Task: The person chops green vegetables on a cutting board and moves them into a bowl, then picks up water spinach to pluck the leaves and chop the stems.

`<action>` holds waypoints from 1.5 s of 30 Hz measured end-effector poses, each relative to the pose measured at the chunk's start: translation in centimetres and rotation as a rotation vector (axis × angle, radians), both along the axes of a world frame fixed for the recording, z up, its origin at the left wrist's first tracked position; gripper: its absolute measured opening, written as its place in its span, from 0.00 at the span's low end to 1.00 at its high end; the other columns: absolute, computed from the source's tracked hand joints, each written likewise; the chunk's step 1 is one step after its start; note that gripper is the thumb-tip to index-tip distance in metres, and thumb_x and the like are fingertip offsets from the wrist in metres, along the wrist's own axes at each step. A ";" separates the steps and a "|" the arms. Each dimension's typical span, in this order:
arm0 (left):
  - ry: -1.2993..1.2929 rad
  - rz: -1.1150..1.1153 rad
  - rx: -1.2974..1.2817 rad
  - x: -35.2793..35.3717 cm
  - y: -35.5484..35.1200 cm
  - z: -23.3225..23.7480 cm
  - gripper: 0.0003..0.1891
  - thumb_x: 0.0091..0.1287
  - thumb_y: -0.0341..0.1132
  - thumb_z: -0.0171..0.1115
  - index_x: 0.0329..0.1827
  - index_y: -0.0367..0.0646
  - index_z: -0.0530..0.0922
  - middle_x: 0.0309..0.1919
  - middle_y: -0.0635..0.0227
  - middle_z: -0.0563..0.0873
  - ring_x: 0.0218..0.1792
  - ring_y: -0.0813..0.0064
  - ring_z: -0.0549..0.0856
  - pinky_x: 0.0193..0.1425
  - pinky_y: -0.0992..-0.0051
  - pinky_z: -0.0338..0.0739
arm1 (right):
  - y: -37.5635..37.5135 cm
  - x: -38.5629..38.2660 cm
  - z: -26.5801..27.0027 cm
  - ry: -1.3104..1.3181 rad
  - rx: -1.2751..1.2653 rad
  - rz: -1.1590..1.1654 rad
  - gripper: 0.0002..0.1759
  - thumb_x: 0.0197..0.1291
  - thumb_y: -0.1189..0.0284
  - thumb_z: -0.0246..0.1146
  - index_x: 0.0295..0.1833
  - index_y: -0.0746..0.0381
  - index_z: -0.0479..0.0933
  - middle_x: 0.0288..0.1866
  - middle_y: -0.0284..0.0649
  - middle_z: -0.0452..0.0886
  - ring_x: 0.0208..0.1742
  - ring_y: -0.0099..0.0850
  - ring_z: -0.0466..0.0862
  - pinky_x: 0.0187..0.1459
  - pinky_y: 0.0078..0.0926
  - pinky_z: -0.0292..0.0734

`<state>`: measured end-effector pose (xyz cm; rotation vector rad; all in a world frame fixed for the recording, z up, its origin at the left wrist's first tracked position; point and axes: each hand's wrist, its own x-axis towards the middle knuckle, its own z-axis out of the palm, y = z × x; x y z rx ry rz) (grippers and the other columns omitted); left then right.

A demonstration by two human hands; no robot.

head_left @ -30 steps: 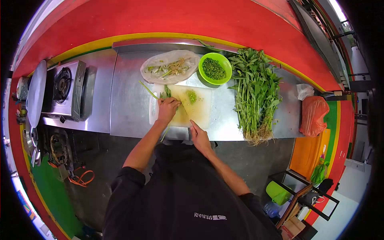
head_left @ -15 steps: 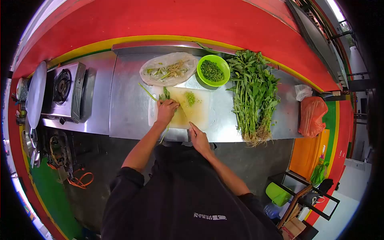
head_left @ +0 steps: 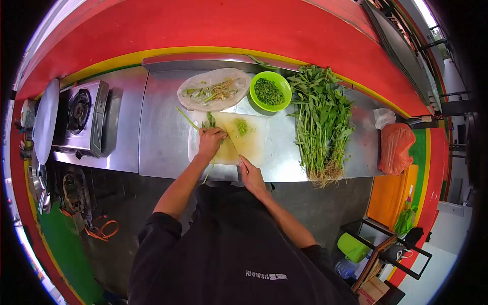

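Note:
My left hand [head_left: 211,141] is closed around a green leafy stem [head_left: 187,117] over the left part of a pale cutting board [head_left: 252,147]. Leaves of the stem stick out above the fingers, and a thin end hangs below the wrist. My right hand [head_left: 251,175] grips a knife [head_left: 233,144] at the board's front edge, its handle hidden in the fist. The thin blade points up and left, its tip beside my left fingers. Chopped green bits [head_left: 243,126] lie in a small heap right of the blade.
Behind the board are a plastic bag [head_left: 190,83] with stem ends and a green bowl [head_left: 282,79] of chopped greens. A large leafy bunch [head_left: 323,122] lies to the right, near a red plastic bag [head_left: 396,147]. A gas stove [head_left: 84,117] stands at left.
The view has shifted very slightly. Both hands keep nearly the same place, with the knife still against the stem beside my left fingers.

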<state>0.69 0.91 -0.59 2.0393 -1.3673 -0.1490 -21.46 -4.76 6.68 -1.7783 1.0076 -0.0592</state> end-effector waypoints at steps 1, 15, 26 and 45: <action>0.011 0.000 0.018 0.0 0.1 0.1 0.03 0.67 0.32 0.69 0.40 0.53 0.89 0.38 0.78 0.89 0.45 0.73 0.85 0.58 0.59 0.60 | 0.0 0.0 -0.1 -0.003 -0.003 -0.002 0.25 0.79 0.57 0.55 0.72 0.60 0.76 0.49 0.66 0.85 0.54 0.61 0.86 0.55 0.44 0.81; -0.012 0.027 0.029 -0.2 -0.1 -0.3 0.03 0.66 0.35 0.70 0.39 0.55 0.89 0.38 0.80 0.88 0.45 0.76 0.85 0.60 0.59 0.61 | 0.3 0.0 -0.7 -0.050 -0.106 -0.005 0.23 0.80 0.61 0.55 0.71 0.62 0.77 0.37 0.53 0.87 0.34 0.33 0.84 0.42 0.34 0.80; 0.023 0.025 0.028 -0.1 0.2 -0.9 0.05 0.68 0.34 0.68 0.43 0.54 0.90 0.40 0.78 0.89 0.48 0.74 0.85 0.60 0.57 0.63 | 0.3 -1.1 0.0 -0.003 0.057 -0.013 0.25 0.79 0.58 0.55 0.71 0.62 0.76 0.54 0.67 0.84 0.59 0.61 0.84 0.60 0.46 0.80; 0.003 0.012 0.010 -0.2 0.2 -1.3 0.05 0.67 0.33 0.68 0.42 0.53 0.90 0.39 0.77 0.90 0.48 0.72 0.86 0.61 0.58 0.63 | 0.1 -0.1 0.0 0.012 0.004 -0.008 0.25 0.78 0.58 0.55 0.71 0.61 0.77 0.54 0.64 0.85 0.59 0.60 0.85 0.60 0.45 0.80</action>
